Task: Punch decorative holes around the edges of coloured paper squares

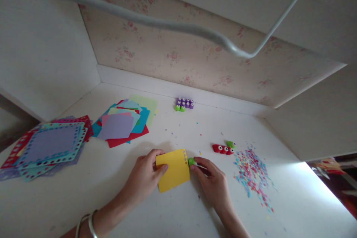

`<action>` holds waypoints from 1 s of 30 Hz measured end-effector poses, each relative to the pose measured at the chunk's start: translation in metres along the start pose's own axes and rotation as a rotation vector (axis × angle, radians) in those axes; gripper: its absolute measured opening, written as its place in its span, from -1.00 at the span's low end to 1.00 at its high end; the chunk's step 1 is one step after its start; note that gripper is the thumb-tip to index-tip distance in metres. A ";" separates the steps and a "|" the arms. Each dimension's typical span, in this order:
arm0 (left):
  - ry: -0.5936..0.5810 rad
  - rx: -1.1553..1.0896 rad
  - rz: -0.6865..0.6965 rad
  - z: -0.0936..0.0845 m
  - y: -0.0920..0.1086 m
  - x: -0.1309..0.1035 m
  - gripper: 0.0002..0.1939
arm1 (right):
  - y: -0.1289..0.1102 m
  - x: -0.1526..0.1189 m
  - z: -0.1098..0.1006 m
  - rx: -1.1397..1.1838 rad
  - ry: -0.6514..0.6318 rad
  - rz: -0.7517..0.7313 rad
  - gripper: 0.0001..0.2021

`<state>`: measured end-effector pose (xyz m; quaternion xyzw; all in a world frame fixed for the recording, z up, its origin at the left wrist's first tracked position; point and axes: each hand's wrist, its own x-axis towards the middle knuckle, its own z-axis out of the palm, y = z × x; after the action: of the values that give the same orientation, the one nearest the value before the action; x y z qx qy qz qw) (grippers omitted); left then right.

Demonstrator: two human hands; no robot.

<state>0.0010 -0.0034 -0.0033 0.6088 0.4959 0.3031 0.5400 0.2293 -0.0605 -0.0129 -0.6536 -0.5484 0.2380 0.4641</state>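
My left hand [149, 171] pinches the left edge of a yellow paper sheet [173, 173], thumb on top. Several small punched holes run down the sheet's right edge near its top corner. At that edge, my right hand [212, 178] grips a small green craft punch [191, 161] between thumb and fingers. The punch meets the paper just below the holes; whether the paper sits in its slot I cannot tell. Right of this lie a row of red punches [223, 149] and another green punch [231, 144].
Punched, decorated papers [52, 143] are stacked at the left, beside a pile of plain coloured sheets [119, 124]. Purple punches [184, 102] with two green ones stand near the back wall. Paper confetti [252, 169] is heaped at the right. A pale bar [167, 25] crosses overhead.
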 end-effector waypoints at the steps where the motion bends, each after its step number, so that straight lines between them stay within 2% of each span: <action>1: -0.001 -0.007 0.000 0.000 0.000 0.000 -0.65 | 0.000 -0.001 0.001 -0.005 -0.007 -0.003 -0.79; 5: 0.004 0.021 0.025 0.000 -0.001 0.000 -0.66 | 0.000 -0.003 0.002 -0.004 -0.039 -0.020 -0.81; 13: 0.006 0.043 0.031 -0.001 -0.001 -0.002 -0.65 | 0.002 -0.005 0.000 -0.004 -0.020 -0.008 -0.80; 30: -0.038 -0.005 0.010 -0.002 -0.003 0.001 -0.65 | 0.003 -0.007 0.003 -0.092 -0.019 -0.135 -0.83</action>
<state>-0.0018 -0.0023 -0.0059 0.6153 0.4818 0.2955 0.5494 0.2263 -0.0664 -0.0183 -0.6334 -0.6062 0.1869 0.4432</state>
